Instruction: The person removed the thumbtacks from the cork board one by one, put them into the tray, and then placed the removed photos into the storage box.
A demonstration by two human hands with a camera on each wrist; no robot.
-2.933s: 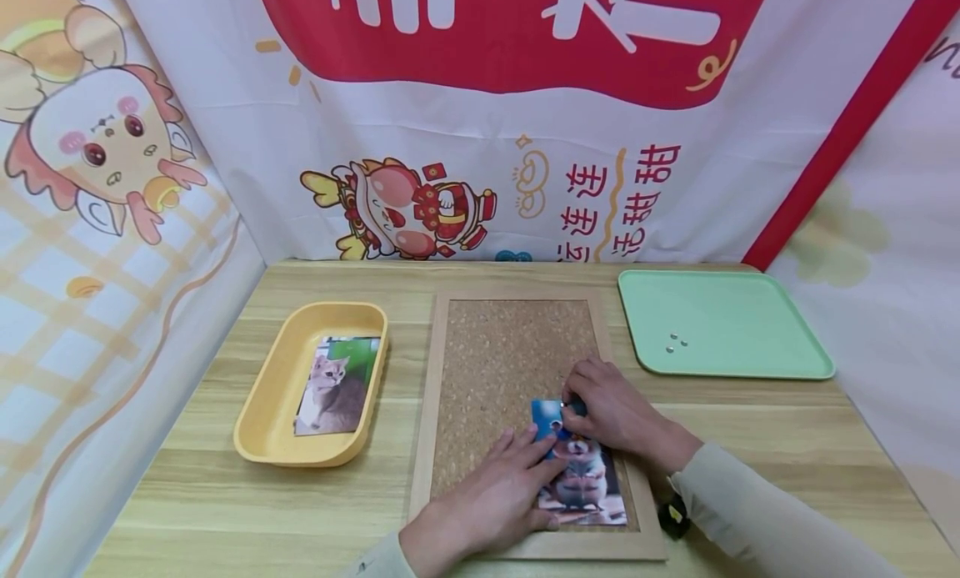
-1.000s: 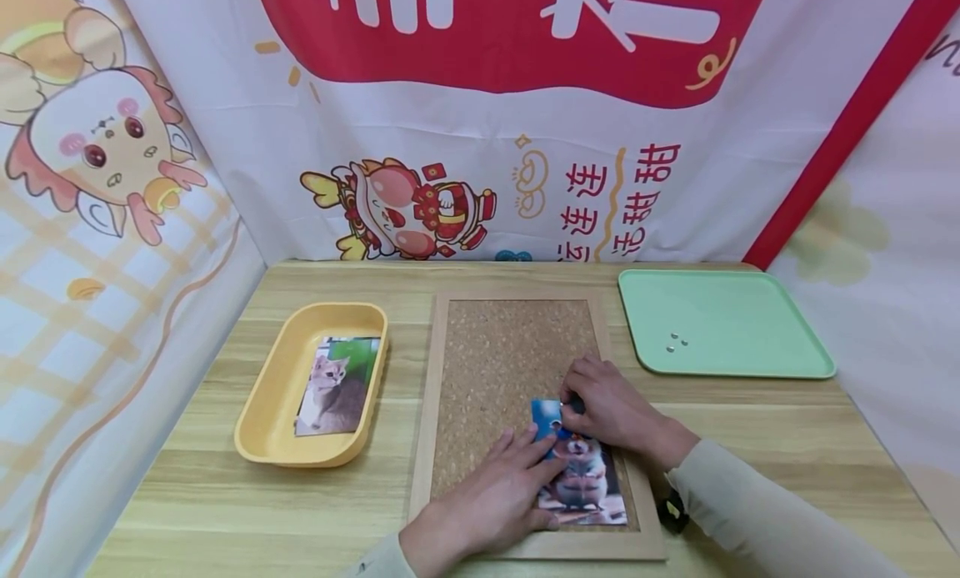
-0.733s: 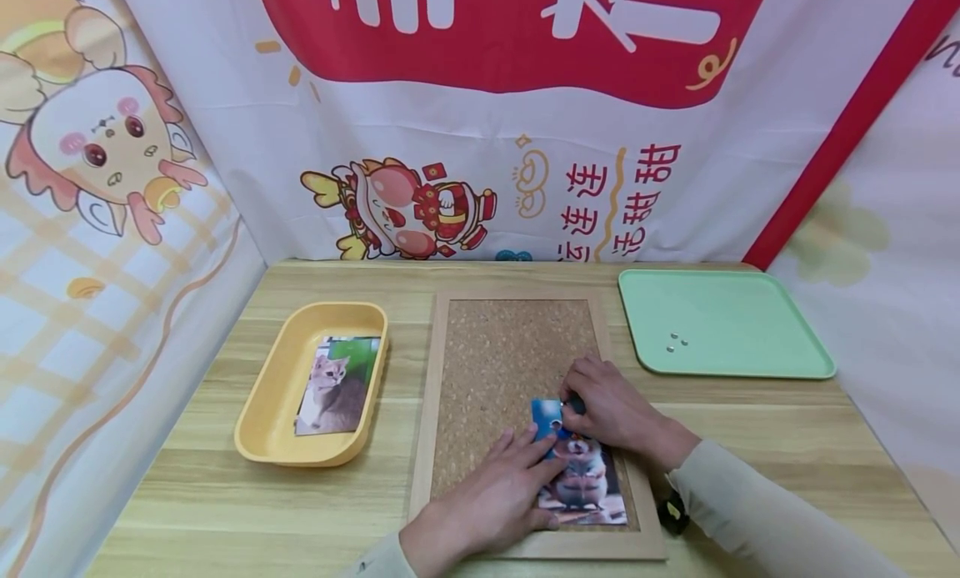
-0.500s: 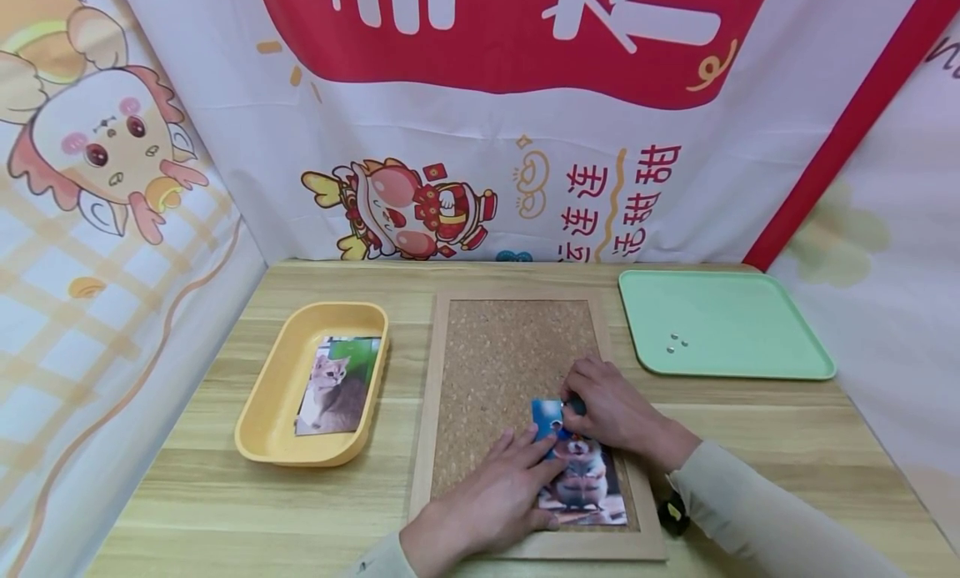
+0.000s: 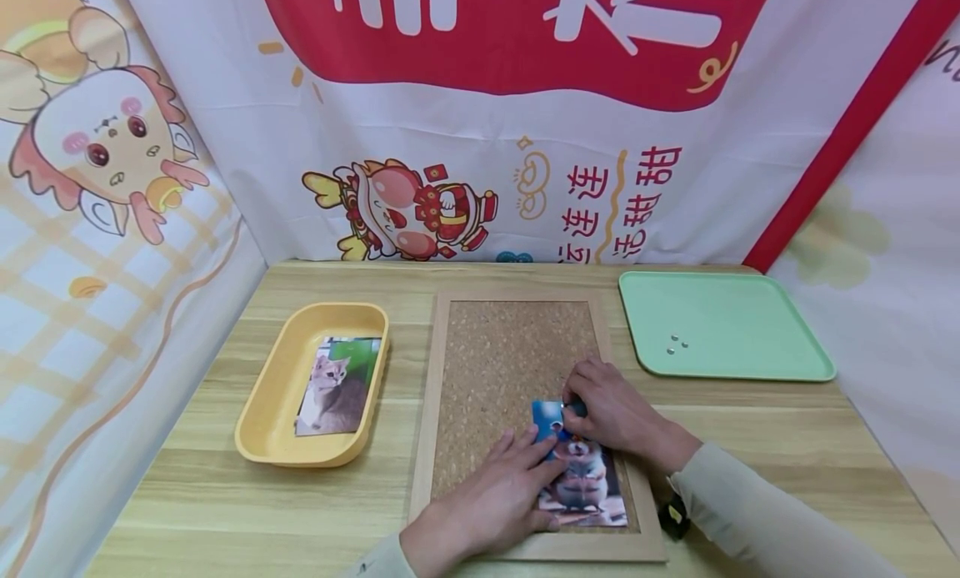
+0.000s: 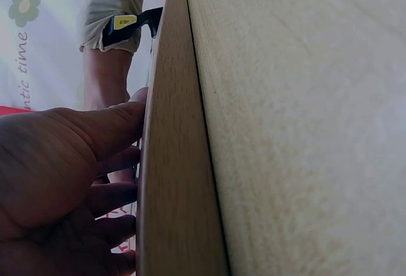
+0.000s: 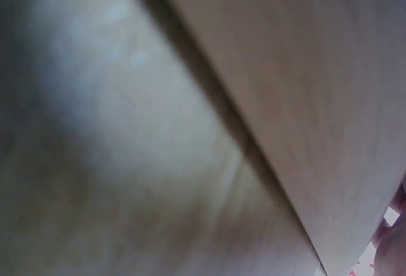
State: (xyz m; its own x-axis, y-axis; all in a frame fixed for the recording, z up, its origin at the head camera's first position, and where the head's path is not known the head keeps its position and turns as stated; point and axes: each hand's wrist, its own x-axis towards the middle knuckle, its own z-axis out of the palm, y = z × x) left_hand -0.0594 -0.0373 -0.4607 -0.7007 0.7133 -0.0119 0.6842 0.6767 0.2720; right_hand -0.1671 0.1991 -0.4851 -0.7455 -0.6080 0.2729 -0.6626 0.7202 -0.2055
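Note:
A photo of a hamster-like animal [image 5: 585, 488] lies on the lower right part of a wood-framed cork board [image 5: 510, 344]. My left hand [image 5: 498, 490] rests flat across the photo's left side with its fingers spread. In the left wrist view, its thumb and fingers lie along the board's wooden frame [image 6: 174, 149]. At the photo's upper edge, the curled fingers of my right hand [image 5: 611, 407] pinch a small silvery thumbtack [image 5: 564, 404], mostly hidden by the fingertips. The right wrist view shows mainly the blurred frame edge [image 7: 304, 98] and tabletop.
To the left stands a yellow tray [image 5: 258, 428] with a cat photo [image 5: 337, 386] in it. At the back right lies a green tray [image 5: 750, 328] bearing a few small silver thumbtacks [image 5: 675, 343]. A printed cloth [image 5: 480, 119] hangs behind the table [image 5: 180, 511].

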